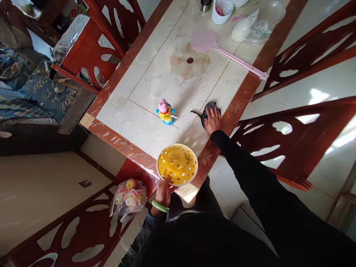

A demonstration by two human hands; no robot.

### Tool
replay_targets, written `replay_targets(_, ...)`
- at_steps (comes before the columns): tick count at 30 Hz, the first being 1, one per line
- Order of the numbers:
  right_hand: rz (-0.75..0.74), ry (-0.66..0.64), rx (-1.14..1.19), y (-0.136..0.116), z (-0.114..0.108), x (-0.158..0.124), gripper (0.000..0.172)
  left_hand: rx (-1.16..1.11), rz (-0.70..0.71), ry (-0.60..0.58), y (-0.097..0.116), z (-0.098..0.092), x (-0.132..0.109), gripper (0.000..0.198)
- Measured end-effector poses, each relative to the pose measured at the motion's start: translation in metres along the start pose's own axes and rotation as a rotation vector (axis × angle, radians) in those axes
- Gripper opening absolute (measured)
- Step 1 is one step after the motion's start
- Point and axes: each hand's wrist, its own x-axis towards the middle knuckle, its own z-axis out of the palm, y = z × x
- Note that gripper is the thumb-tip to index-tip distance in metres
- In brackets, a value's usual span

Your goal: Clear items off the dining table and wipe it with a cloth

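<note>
My left hand [163,192], with a green bangle at the wrist, grips the near rim of a yellow basket [191,170] with diamond-shaped holes and a white rim. Dark bits lie on the basket's bottom. It is held at the table's near corner. On the tabletop to the right, my right hand [213,119] lies flat with fingers spread over a dark grey cloth [207,107]. A thin dark strip sticks out from the cloth towards the left. Between the hands and farther back stands a pink, yellow and blue toy figure [164,113], upright on the table.
A pink fly swatter [205,40] lies across the far right of the table [155,81]. Beyond it are a white container [222,13], a metal cup [205,5] and a plastic bag [250,29]. Carved chairs [292,137] surround the table. A bag of fruit [132,198] hangs at left.
</note>
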Motion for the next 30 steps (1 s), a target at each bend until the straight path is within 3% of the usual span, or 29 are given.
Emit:
replay_targets(4,-0.065,-0.046,0.066,0.024,-0.012,0.099,0.071,-0.133,0.033,0.066,-0.023,0.052,0.002,0.072)
replay_targets(7,-0.082,-0.040,0.120,0.022,-0.010,0.124,0.071,-0.220,0.073,0.084,-0.034,0.086,0.005,0.067)
replay_targets(8,-0.101,-0.043,0.140,0.017,-0.008,0.115,0.071,-0.238,0.089,0.079,-0.036,0.095,0.007,0.064)
replay_targets(10,-0.200,-0.083,0.182,0.006,-0.006,0.071,0.071,-0.254,0.111,0.076,-0.037,0.111,0.009,0.059)
replay_targets(12,-0.345,-0.157,0.212,-0.003,-0.006,0.002,0.069,-0.255,0.128,0.087,-0.035,0.123,0.010,0.055)
replay_targets(15,-0.419,-0.231,0.192,-0.003,-0.009,-0.103,0.067,-0.270,0.164,0.106,-0.030,0.133,0.011,0.051)
replay_targets(17,-0.427,-0.237,0.172,0.005,-0.011,-0.143,0.068,-0.297,0.181,0.104,-0.029,0.135,0.010,0.047)
replay_targets(18,-0.435,-0.233,0.164,0.009,-0.012,-0.149,0.069,-0.311,0.174,0.109,-0.029,0.135,0.010,0.045)
replay_targets(19,-0.443,-0.226,0.158,0.012,-0.013,-0.145,0.070,-0.323,0.162,0.115,-0.029,0.135,0.009,0.042)
replay_targets(21,-0.448,-0.210,0.147,0.013,-0.012,-0.110,0.070,-0.341,0.130,0.137,-0.031,0.133,0.007,0.038)
replay_targets(27,-0.408,-0.149,0.143,-0.037,0.012,0.070,0.071,-0.364,0.124,0.171,-0.043,0.131,0.004,0.046)
replay_targets(29,-0.404,-0.158,0.150,-0.046,0.016,0.090,0.071,-0.360,0.146,0.152,-0.044,0.133,0.005,0.050)
replay_targets(30,-0.407,-0.166,0.150,-0.044,0.014,0.086,0.071,-0.355,0.163,0.137,-0.044,0.133,0.005,0.052)
